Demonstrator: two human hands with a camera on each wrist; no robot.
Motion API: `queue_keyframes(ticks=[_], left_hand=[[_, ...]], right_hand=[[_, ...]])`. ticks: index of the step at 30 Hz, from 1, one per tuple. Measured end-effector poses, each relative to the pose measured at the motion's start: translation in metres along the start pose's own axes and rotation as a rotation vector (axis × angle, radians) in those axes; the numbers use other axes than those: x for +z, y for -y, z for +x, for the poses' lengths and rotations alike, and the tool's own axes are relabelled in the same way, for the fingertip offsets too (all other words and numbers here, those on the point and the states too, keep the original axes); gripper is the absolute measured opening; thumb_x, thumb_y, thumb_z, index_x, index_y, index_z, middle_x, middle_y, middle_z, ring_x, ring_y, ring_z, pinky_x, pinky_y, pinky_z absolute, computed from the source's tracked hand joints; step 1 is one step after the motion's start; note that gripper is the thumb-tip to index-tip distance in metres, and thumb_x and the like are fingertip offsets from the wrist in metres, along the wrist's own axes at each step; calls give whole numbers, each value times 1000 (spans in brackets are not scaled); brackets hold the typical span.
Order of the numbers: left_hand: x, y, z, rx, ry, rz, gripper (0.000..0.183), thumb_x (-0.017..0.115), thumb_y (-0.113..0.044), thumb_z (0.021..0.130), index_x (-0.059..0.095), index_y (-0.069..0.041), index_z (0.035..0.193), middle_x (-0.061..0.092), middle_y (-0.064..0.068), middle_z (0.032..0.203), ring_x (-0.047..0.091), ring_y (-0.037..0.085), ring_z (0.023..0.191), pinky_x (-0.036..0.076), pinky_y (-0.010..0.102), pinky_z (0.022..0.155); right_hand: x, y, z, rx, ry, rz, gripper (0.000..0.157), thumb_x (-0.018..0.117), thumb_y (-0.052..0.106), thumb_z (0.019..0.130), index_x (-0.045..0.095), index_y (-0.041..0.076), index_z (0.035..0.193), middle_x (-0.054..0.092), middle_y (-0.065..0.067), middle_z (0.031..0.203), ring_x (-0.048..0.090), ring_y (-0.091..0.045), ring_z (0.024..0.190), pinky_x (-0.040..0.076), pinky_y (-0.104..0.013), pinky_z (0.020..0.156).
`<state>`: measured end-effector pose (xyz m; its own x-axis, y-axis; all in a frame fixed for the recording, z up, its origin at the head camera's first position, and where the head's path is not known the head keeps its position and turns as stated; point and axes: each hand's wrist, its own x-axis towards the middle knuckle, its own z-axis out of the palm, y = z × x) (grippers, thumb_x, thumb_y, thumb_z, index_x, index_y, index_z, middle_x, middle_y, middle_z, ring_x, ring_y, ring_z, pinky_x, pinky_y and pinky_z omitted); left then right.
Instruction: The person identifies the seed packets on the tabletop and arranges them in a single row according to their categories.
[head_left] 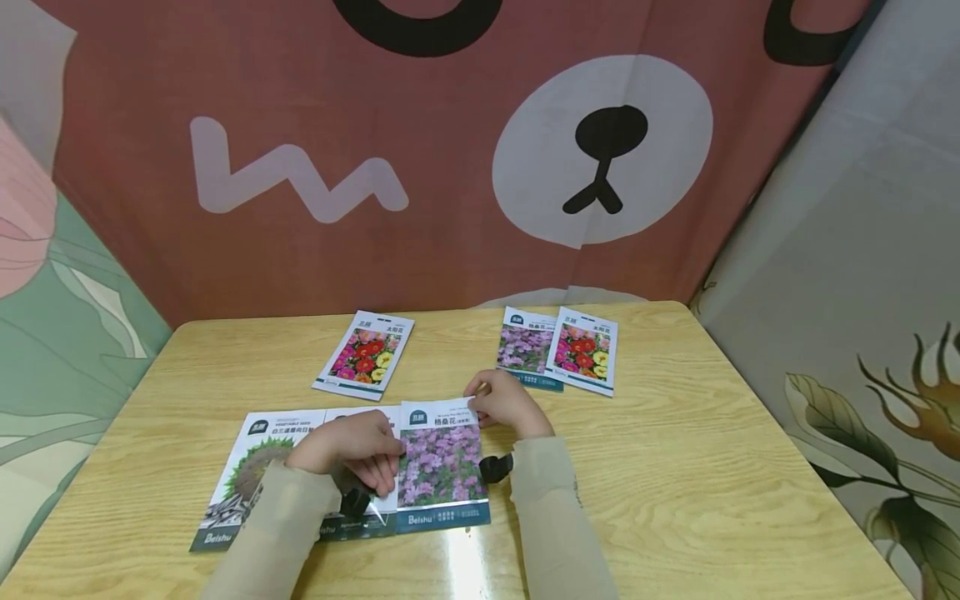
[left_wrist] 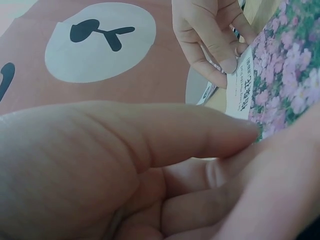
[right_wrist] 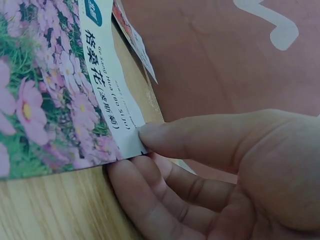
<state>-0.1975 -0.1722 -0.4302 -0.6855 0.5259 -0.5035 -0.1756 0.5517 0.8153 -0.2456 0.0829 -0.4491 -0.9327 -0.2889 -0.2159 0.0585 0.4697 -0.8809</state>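
Note:
A seed packet with pink cosmos flowers (head_left: 441, 467) lies at the right end of a row near the table's front. My right hand (head_left: 510, 404) pinches its upper right corner, thumb on the printed face and fingers beneath in the right wrist view. At its left edge, my left hand (head_left: 348, 450) holds the packet between thumb and forefinger. Under the left hand is another packet (head_left: 375, 527), its picture mostly hidden. A sunflower seed packet (head_left: 258, 458) forms the left end of the row, partly covered by the left forearm.
Farther back on the wooden table (head_left: 675, 467) lies a packet with red and yellow flowers (head_left: 363, 358). To the back right, a similar red-flower packet (head_left: 583, 350) overlaps a pink-flower packet (head_left: 521, 346). A printed cloth (head_left: 450, 258) hangs behind the table's far edge.

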Motion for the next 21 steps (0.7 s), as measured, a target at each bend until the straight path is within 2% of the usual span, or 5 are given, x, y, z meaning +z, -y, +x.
queue_keyframes(ticks=[11,21], left_hand=[[-1,2,2,16,-14,3,39,51,-13,105,69,6,76,72,13,66,65,8,49,54,20,47],[0,-1,1,11,-46,12,35,53,-13,103,69,5,78,72,13,67,66,8,50,55,21,48]], right_hand=[[1,-1,1,-5,-12,-47,4,67,-1,93,66,0,97,61,-11,81,62,-19,62,59,-31,60],[-1,-1,0,-39,-12,-112,5,69,0,92,67,2,96,61,-9,74,58,-17,58,50,-28,56]])
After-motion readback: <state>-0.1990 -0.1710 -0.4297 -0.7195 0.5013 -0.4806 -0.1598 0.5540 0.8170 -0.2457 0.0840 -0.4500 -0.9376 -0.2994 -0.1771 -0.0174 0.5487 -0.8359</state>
